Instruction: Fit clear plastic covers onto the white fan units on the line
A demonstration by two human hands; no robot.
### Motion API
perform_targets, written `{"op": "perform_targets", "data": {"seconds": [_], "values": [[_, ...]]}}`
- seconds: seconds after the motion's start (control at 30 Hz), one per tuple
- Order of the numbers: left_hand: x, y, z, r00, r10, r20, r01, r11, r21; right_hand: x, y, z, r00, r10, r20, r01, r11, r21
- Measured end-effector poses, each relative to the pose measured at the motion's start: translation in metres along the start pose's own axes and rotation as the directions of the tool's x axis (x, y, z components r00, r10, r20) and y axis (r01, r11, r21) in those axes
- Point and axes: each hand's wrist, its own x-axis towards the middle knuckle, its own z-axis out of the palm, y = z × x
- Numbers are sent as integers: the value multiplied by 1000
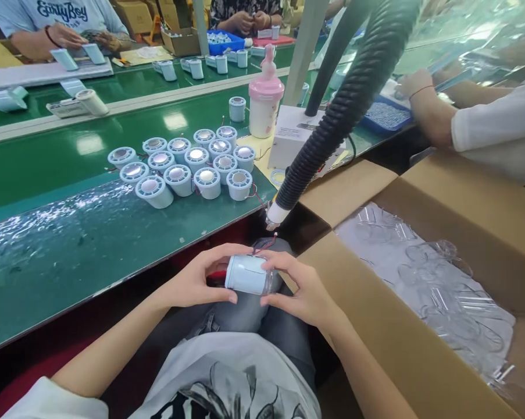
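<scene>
Pale blue cylinder (247, 274) lying on its side between both hands, over the lap. Left hand (196, 279) curled around its left end, right hand (303, 291) closed on its right end. Beyond the hands, similar cylinders (184, 166) clustered upright on the green desk (61, 233). Just right of the right hand, an open cardboard box (419, 361).

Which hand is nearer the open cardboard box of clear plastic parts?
Right. The right hand grips the pale blue cylindrical housing close beside the cardboard box; the left hand holds the housing's far end, farther from the box.
</scene>
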Motion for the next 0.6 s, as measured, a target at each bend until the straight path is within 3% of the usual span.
{"op": "perform_targets", "data": {"seconds": [0.13, 0.37, 0.6], "values": [[-10, 8, 1, 999, 38, 16, -40, 992, 124, -5, -15, 2, 994, 103, 30, -105, 993, 53], [-21, 13, 2, 991, 123, 57, -131, 978, 161, -9, -29, 13, 961, 266, 78, -277, 902, 330], [-30, 18, 2, 988, 146, 44, -153, 963, 220, -2, -43, 19, 880, 440, 177, -469, 752, 463]]}}
